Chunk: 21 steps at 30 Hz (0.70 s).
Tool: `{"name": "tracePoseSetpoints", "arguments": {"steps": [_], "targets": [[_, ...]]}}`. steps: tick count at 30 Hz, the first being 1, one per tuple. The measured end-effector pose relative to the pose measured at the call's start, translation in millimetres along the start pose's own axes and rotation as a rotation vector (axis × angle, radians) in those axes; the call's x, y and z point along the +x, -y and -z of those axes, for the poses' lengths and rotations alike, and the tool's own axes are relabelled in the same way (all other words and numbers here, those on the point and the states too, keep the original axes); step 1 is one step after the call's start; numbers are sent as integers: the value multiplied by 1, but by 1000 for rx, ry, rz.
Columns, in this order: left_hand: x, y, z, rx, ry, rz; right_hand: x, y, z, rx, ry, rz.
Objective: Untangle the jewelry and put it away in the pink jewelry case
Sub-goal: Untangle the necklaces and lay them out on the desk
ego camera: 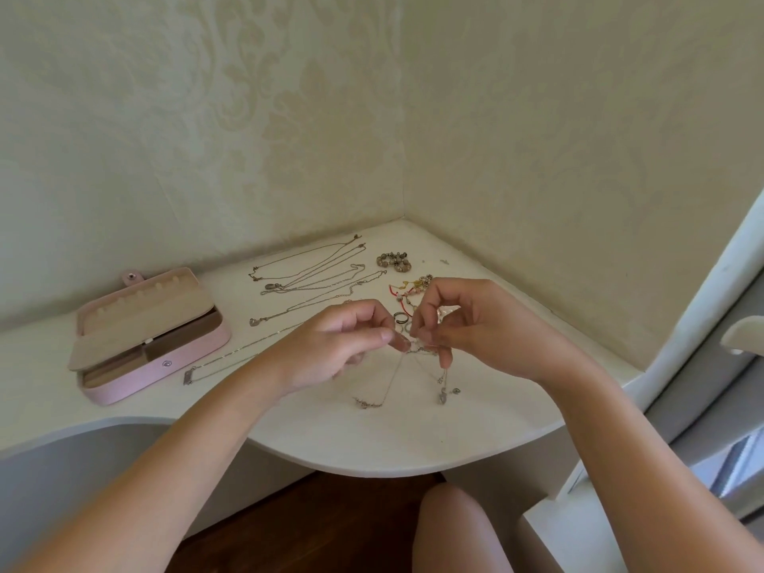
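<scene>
Head view is showing the worktop (372, 440), with the open pink jewelry case (153, 337) lying at nine o'clock. The left hand (330, 349) and right hand (475, 328) are pinching the tangled chains (419, 350) between them. Tugging apart could be tightening the knot or snapping links.

A home – damask wallpaper (289, 117), white corner vanity shelf (372, 440).
</scene>
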<state>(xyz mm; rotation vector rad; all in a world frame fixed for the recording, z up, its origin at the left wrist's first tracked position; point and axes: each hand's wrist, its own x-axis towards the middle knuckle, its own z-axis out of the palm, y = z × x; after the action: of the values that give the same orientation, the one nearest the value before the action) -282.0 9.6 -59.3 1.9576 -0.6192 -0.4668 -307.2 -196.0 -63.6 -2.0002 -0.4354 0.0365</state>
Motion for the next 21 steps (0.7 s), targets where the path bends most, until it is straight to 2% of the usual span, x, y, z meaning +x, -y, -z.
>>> {"name": "tracePoseSetpoints", "arguments": {"steps": [5, 13, 21], "targets": [[-2, 4, -8, -180, 12, 33, -1, 3, 0, 81, -33, 18], [2, 14, -8, -83, -114, -30, -4, 6, -2, -157, -88, -51], [4, 20, -10, -21, -192, -117, 0, 4, -4, -302, -15, -67]]}}
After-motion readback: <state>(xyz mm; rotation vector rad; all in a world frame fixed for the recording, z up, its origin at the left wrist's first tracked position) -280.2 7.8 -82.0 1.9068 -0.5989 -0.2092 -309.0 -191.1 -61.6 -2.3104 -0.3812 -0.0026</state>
